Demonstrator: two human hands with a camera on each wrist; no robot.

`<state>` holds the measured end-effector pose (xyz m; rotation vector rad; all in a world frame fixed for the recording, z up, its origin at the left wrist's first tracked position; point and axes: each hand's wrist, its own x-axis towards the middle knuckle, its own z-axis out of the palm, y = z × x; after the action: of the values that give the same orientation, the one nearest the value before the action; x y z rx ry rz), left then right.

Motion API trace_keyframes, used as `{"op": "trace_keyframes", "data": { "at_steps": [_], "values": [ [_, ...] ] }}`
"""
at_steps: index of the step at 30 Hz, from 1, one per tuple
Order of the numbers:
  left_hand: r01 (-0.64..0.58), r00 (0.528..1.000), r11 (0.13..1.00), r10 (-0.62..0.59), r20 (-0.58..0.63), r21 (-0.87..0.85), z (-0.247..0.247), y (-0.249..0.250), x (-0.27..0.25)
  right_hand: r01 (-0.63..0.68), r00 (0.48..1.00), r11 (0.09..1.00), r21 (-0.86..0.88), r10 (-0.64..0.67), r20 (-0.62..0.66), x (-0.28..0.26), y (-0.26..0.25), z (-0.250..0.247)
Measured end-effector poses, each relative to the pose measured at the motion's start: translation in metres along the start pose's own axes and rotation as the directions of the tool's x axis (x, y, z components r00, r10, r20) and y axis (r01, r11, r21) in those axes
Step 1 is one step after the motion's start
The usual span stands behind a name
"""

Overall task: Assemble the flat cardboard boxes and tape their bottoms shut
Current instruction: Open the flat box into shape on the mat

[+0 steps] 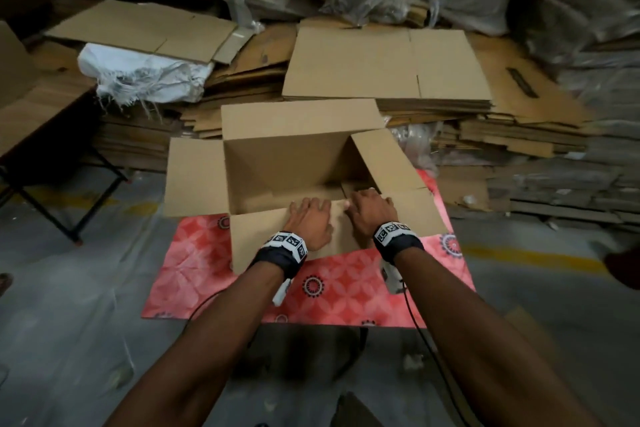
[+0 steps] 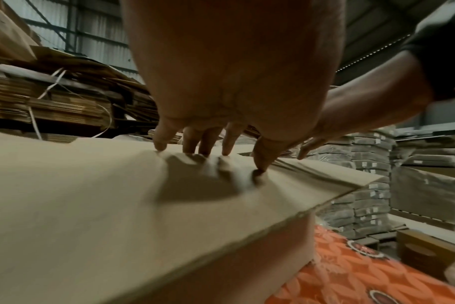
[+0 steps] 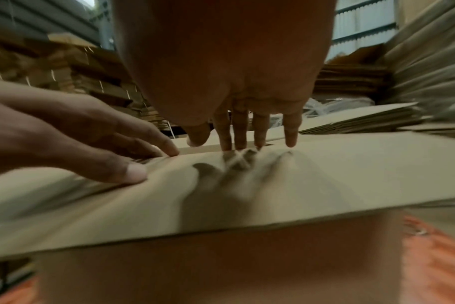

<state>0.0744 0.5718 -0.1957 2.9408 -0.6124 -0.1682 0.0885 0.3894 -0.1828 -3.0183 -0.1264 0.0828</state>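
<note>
The open brown corrugated cardboard box (image 1: 287, 163) stands on a red patterned cloth-covered table (image 1: 346, 288) directly in front of the person, its long axis running left to right across their body, with all four of its upper flaps spread outward. The flap nearest the person (image 1: 263, 236) lies along that same long axis, and both hands rest on it side by side near its inner edge. The left hand (image 1: 310, 224) is laid flat with its fingers (image 2: 160, 142) stretched out and pressing down on the cardboard; it grips nothing. The right hand (image 1: 369, 213) sits just beside it to the right, its fingers (image 3: 290, 134) likewise extended and pointing down onto the flap edge, tips touching the board, with nothing pinched as far as the wrist views show. The hands sit right of the flap's centre, so the flap's left stretch lies unsupported; the left hand is the nearer one to that end. Judged from this, the coming move turns on the crease running left to right just ahead of the fingertips: the flap would have to hinge about that line, away from the person and into the opening. The opposite long flap (image 1: 298, 118) stands up on the far side, well apart from both hands, and the short side flaps (image 1: 195, 177) stick out to either side. No tape is seen. Stacks of flattened brown cardboard sheets (image 1: 388, 62) lie beyond the box.
</note>
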Motion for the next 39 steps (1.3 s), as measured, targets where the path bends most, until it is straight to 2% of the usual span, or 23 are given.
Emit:
{"op": "trace_keyframes", "data": {
  "at_steps": [4,6,8,10,12,13,15,18,20,23,28,29,31,33,35,37,39],
  "values": [
    [-0.068,0.996,0.996,0.071,0.051,-0.059,-0.007,0.027,0.046,0.034,0.996,0.982,-0.183,-0.019,0.086,0.024,0.047,-0.008],
    [-0.061,0.992,0.99,0.074,0.1,-0.128,-0.01,0.037,0.066,0.111,0.993,0.963,-0.244,-0.096,0.072,0.028,0.065,-0.02],
    [-0.075,0.984,0.977,0.106,0.146,-0.202,-0.012,0.044,0.083,0.2,0.976,0.938,-0.284,-0.215,-0.022,0.027,0.082,-0.044],
    [-0.081,0.979,0.964,0.124,0.16,-0.255,-0.011,0.05,0.097,0.2,0.943,0.935,-0.291,-0.265,-0.202,0.029,0.104,-0.072],
    [-0.048,0.977,0.949,0.109,0.182,-0.311,-0.008,0.052,0.104,0.117,0.911,0.97,-0.213,-0.19,-0.367,0.035,0.136,-0.093],
    [-0.024,0.976,0.944,0.093,0.197,-0.33,-0.007,0.053,0.106,0.053,0.911,0.986,-0.161,-0.114,-0.396,0.039,0.153,-0.099],
    [0.026,0.973,0.944,0.052,0.224,-0.33,-0.004,0.054,0.107,-0.069,0.922,0.995,-0.066,0.038,-0.385,0.05,0.188,-0.104],
    [0.071,0.969,0.956,0.002,0.246,-0.286,-0.003,0.058,0.1,-0.232,0.939,0.96,0.158,0.263,-0.221,0.063,0.226,-0.087],
    [0.082,0.968,0.968,-0.022,0.249,-0.236,-0.005,0.062,0.097,-0.31,0.937,0.873,0.376,0.348,-0.036,0.066,0.241,-0.064],
    [0.092,0.969,0.978,-0.044,0.244,-0.188,-0.007,0.066,0.097,-0.375,0.917,0.616,0.692,0.355,0.182,0.065,0.238,-0.029],
    [0.087,0.967,0.979,-0.038,0.253,-0.184,-0.004,0.062,0.101,-0.448,0.869,0.29,0.846,0.362,0.336,0.067,0.232,0.028],
    [0.083,0.966,0.98,-0.035,0.255,-0.182,-0.005,0.062,0.101,-0.441,0.869,0.262,0.858,0.363,0.336,0.065,0.229,0.027],
    [0.086,0.965,0.979,-0.035,0.262,-0.183,-0.006,0.062,0.1,-0.404,0.885,0.338,0.85,0.38,0.27,0.057,0.221,0.013],
    [0.08,0.968,0.98,-0.032,0.249,-0.182,-0.007,0.064,0.098,-0.323,0.917,0.546,0.773,0.384,0.112,0.051,0.217,0.006],
    [0.058,0.97,0.985,-0.016,0.243,-0.165,-0.008,0.066,0.091,-0.207,0.938,0.773,0.6,0.332,-0.104,0.039,0.207,-0.001],
    [0.035,0.962,0.988,0.008,0.271,-0.152,-0.008,0.067,0.074,-0.079,0.963,0.896,0.437,0.181,-0.198,0.024,0.192,-0.004],
    [-0.036,0.962,0.998,0.049,0.27,-0.052,-0.007,0.067,0.051,0.108,0.989,0.911,0.398,-0.057,-0.137,0.005,0.17,-0.01]
  ]
}}
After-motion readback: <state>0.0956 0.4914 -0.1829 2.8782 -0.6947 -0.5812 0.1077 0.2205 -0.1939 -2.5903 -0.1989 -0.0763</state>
